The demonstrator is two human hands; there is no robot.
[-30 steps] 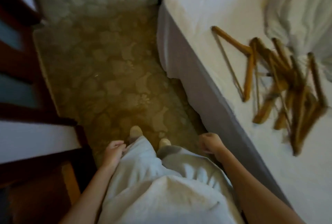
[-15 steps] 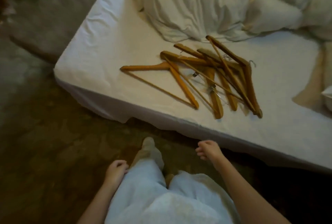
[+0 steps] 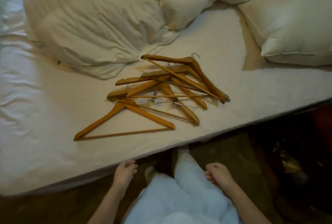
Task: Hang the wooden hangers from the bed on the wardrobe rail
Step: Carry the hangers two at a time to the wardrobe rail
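Bed: white sheet [image 3: 53,107], rumpled toward the left edge, smoother along the near edge where the person stands.
Hangers: a loose heap of wooden hangers [image 3: 161,90] lies on the sheet near the near edge, crossing one another; one hanger [image 3: 124,123] sits at the heap's near-left side, closest to the edge (metal hooks and clips show among them).
Bedding: crumpled duvet [image 3: 100,22] behind the heap; pillow [image 3: 294,26] toward the right edge.
Floor: dark patterned carpet [image 3: 233,153] below the bed edge.
Left hand [image 3: 124,170]: fingers loosely curled, holding nothing, just beside the mattress edge.
Right hand [image 3: 218,173]: fingers curled inward, holding nothing, over the carpet.
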